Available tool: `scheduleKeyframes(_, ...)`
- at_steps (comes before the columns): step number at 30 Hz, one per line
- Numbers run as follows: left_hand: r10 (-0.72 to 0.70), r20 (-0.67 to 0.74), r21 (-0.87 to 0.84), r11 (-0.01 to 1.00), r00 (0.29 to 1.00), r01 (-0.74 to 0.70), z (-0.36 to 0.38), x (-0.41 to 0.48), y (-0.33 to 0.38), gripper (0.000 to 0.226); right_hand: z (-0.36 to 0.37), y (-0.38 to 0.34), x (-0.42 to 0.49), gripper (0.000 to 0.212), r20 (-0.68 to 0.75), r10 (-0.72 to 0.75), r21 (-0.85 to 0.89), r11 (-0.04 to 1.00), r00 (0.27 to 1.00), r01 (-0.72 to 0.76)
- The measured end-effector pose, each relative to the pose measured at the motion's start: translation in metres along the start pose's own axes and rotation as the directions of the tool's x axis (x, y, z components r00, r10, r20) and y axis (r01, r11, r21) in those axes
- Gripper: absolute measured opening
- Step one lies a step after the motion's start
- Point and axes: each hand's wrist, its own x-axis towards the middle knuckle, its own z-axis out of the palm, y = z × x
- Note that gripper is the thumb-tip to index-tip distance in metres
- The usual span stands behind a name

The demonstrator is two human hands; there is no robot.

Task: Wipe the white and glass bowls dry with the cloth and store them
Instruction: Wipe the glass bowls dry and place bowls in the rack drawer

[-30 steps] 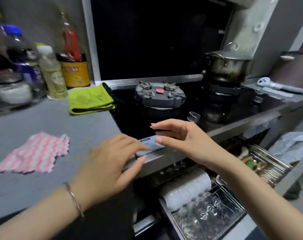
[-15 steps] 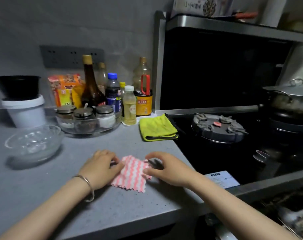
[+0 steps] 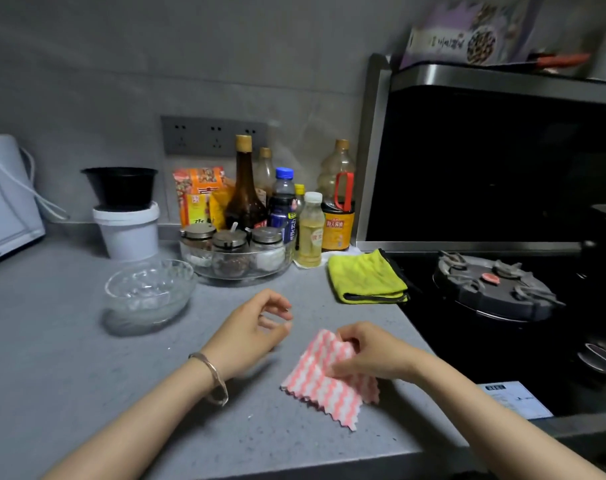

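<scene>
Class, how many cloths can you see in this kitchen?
2: the pink striped cloth gripped by the right hand, and the folded yellow cloth beside the hob.

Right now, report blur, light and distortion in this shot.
Head view: dim overall; stove nearly black; left hand motion-blurred; right hand and cloth fairly sharp; glass bowl casts a soft shadow; hood frame leans from the wide lens.

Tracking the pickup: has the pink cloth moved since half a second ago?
Yes: upward. The right hand pinches the pink cloth, its far edge raised off the counter where it lay flat.
</scene>
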Motion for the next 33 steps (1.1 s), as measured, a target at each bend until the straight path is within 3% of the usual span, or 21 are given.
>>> scheduleKeyframes(2, 0.098, -0.088, 0.196, 0.977, 0.991, -0.079, -0.025, -0.001, -0.007, 0.022, -0.001, -0.007, 0.003, 0.021, -0.022, -0.056, -0.011, 0.998, 0.998, 0.056)
scheduleKeyframes(5, 0.233, -0.228, 0.519, 0.851, 0.945, -0.085, -0.069, -0.003, -0.019, 0.034, 0.002, -0.024, 0.011, 0.009, -0.005, -0.065, 0.269, 0.961, 0.998, 0.063)
scheduleKeyframes(7, 0.242, -0.290, 0.644, 0.765, 0.926, 0.002, -0.096, -0.004, -0.028, 0.041, 0.007, -0.038, 0.021, 0.010, -0.006, -0.040, 0.458, 0.888, 0.999, 0.038)
scheduleKeyframes(12, 0.052, -0.336, 0.772, 0.588, 0.940, 0.243, -0.136, -0.005, -0.054, 0.034, 0.028, -0.067, 0.047, 0.015, -0.016, 0.030, 0.790, 0.614, 0.999, -0.006)
scheduleKeyframes(18, 0.033, -0.263, 0.820, 0.534, 0.964, 0.206, -0.146, -0.002, -0.064, 0.028, 0.044, -0.077, 0.059, 0.016, -0.034, 0.059, 0.846, 0.534, 0.998, -0.003)
scheduleKeyframes(23, 0.129, -0.280, 0.745, 0.654, 0.951, 0.131, -0.150, -0.001, -0.066, 0.026, 0.045, -0.078, 0.055, 0.018, -0.039, 0.095, 0.867, 0.498, 0.995, -0.014)
scheduleKeyframes(26, 0.200, -0.345, 0.646, 0.759, 0.917, 0.078, -0.155, -0.001, -0.049, 0.032, 0.041, -0.078, 0.051, 0.027, -0.055, 0.091, 0.915, 0.403, 0.994, 0.013)
scheduleKeyframes(30, 0.274, -0.424, 0.290, 0.944, 0.863, -0.157, -0.149, -0.010, -0.002, 0.033, 0.036, -0.079, 0.043, 0.034, -0.079, 0.093, 0.983, 0.174, 0.993, 0.062)
scheduleKeyframes(33, 0.249, -0.466, 0.095, 0.968, 0.849, -0.233, -0.128, -0.018, 0.021, 0.039, 0.034, -0.083, 0.035, 0.043, -0.143, 0.072, 0.982, 0.137, 0.987, 0.133)
